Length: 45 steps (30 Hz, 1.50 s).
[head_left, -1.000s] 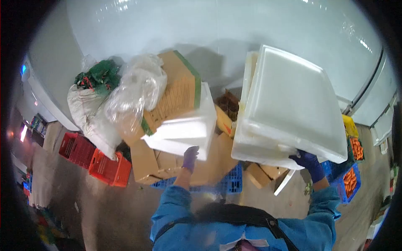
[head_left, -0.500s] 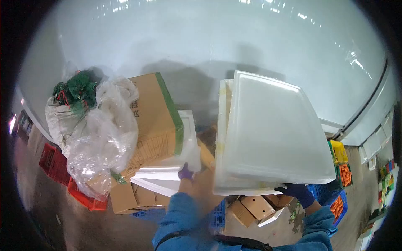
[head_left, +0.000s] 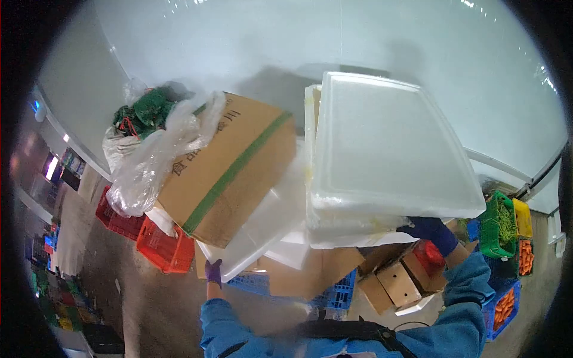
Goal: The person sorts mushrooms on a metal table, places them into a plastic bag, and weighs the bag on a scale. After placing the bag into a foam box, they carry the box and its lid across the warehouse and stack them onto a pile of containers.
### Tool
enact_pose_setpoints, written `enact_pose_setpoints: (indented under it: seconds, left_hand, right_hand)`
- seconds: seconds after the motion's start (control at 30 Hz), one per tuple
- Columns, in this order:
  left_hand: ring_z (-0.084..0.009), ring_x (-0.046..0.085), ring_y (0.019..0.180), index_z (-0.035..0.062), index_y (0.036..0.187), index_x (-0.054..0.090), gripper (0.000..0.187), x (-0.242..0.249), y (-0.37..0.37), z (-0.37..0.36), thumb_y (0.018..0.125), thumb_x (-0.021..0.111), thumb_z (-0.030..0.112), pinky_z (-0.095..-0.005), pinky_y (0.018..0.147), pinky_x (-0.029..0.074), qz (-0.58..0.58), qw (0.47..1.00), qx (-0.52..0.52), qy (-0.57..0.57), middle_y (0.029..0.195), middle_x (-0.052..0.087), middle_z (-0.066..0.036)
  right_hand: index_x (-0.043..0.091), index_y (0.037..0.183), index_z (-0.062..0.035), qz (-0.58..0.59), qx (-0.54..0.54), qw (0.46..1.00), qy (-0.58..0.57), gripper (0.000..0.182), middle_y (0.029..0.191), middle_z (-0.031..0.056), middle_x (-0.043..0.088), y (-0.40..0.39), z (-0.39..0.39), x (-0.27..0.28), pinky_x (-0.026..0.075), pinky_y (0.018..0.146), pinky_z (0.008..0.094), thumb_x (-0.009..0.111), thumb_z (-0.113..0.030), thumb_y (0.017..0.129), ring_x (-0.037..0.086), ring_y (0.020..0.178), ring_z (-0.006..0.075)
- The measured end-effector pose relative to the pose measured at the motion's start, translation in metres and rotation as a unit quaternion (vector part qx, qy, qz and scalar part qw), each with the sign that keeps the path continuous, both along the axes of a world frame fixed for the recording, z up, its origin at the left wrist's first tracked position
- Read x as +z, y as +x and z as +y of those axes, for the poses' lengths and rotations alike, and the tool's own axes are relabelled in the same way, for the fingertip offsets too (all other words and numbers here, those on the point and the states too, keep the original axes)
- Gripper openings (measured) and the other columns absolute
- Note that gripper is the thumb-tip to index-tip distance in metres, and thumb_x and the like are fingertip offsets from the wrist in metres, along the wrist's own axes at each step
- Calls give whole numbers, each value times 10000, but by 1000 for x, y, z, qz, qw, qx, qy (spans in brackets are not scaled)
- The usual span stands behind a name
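Observation:
My left hand (head_left: 213,272), in a purple glove, grips the near left corner of a white foam board (head_left: 253,235). A large cardboard box (head_left: 239,161) with green tape leans tilted over that board. My right hand (head_left: 431,234), in a dark blue glove, holds the lower edge of a big white foam box (head_left: 394,149) at its right part; its fingertips are partly hidden beneath. Clear plastic wrap (head_left: 149,170) drapes over the cardboard box's left side.
Red crates (head_left: 164,246) stand at the left, by a white sack with green netting (head_left: 149,110). Blue crates (head_left: 341,292) and open cartons (head_left: 397,285) lie below the foam box. Green, yellow and blue crates with vegetables (head_left: 501,227) stand right. A pale wall (head_left: 268,42) rises behind.
My left hand has moved left and down to the board's corner. The cardboard box has tilted further and the foam board under it shows more. The view has shifted left.

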<state>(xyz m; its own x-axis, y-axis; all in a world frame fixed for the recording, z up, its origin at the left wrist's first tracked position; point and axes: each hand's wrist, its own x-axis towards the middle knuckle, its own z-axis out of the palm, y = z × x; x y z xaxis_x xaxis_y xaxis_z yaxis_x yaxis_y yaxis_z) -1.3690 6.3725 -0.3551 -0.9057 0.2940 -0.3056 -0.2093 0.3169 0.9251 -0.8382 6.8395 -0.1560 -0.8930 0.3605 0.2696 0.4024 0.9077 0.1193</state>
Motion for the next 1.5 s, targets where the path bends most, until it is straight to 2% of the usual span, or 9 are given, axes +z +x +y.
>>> enact_pose_setpoints:
  seconds: [0.2, 0.43, 0.6, 0.73, 0.93, 1.07, 1.2, 1.27, 1.5]
  left_hand:
    - [-218, 571, 865, -29, 1144, 479, 493, 0, -45, 4, 705, 651, 117, -317, 762, 455, 68, 996, 8, -61, 1003, 592, -126]
    - [-254, 489, 1068, -44, 1220, 420, 585, 2, -113, -11, 710, 643, 137, -333, 901, 378, 187, 956, -8, -227, 1174, 512, -180]
    - [-255, 493, 1061, -42, 1227, 414, 585, -27, -149, -20, 716, 641, 129, -328, 898, 383, 178, 976, -35, -118, 1184, 505, -178]
    - [-249, 505, 1040, -37, 1246, 391, 587, 0, -125, -4, 738, 632, 133, -319, 881, 395, 168, 981, -25, -98, 1185, 505, -166]
    - [-225, 490, 1047, -32, 1281, 342, 577, -10, -130, -11, 770, 587, 72, -315, 890, 383, 193, 975, -69, -92, 1195, 492, -144]
    - [-215, 479, 1054, -35, 1295, 315, 583, -4, -114, 1, 786, 575, 78, -308, 897, 373, 188, 977, -61, -78, 1202, 485, -140]
    - [-212, 476, 1061, -29, 1293, 323, 587, -2, -109, 3, 794, 586, 132, -296, 911, 360, 142, 989, -50, -13, 1208, 482, -144]
    - [-217, 480, 1072, -29, 1288, 335, 615, 17, -101, 6, 779, 613, 176, -308, 918, 360, 197, 969, -31, -149, 1219, 478, -169]
    - [-244, 485, 1077, -69, 1266, 343, 731, -1, -120, -19, 750, 632, 362, -323, 895, 378, 198, 955, -30, -219, 1233, 470, -178]
  right_hand:
    - [477, 1206, -126, -91, -112, 967, -212, 700, 1213, 169, 470, -12, 8, 2, 323, 959, 464, 552, -612, 707, 410, 1144, 356]
    - [504, 1176, -128, -75, -128, 979, -143, 673, 1201, 150, 485, 5, -20, 10, 347, 927, 475, 595, -578, 684, 451, 1093, 355]
    - [539, 1131, -111, -12, -28, 999, 32, 637, 1155, 133, 514, 1, -24, -42, 387, 877, 466, 642, -544, 676, 486, 1050, 341]
    - [543, 1132, -111, -82, -154, 974, -146, 622, 1186, 134, 501, -44, -33, -86, 369, 912, 460, 623, -546, 694, 469, 1082, 342]
    - [493, 1187, -116, -20, -138, 952, -273, 662, 1201, 135, 496, -91, -28, -68, 356, 932, 453, 594, -558, 705, 455, 1108, 334]
    - [451, 1228, -124, -166, -162, 943, -237, 649, 1258, 155, 442, -116, -18, -90, 297, 991, 441, 453, -589, 775, 414, 1158, 328]
    - [426, 1252, -127, -133, -142, 966, -171, 656, 1270, 153, 431, -103, -17, -94, 282, 1000, 445, 489, -563, 765, 388, 1183, 328]
    - [416, 1258, -115, -137, -149, 956, -211, 696, 1272, 156, 428, -100, -23, -90, 279, 1001, 447, 532, -558, 733, 384, 1186, 329]
    - [466, 1192, -71, -15, -164, 980, -110, 679, 1198, 181, 470, -83, -49, -101, 309, 962, 461, 644, -446, 654, 417, 1124, 365]
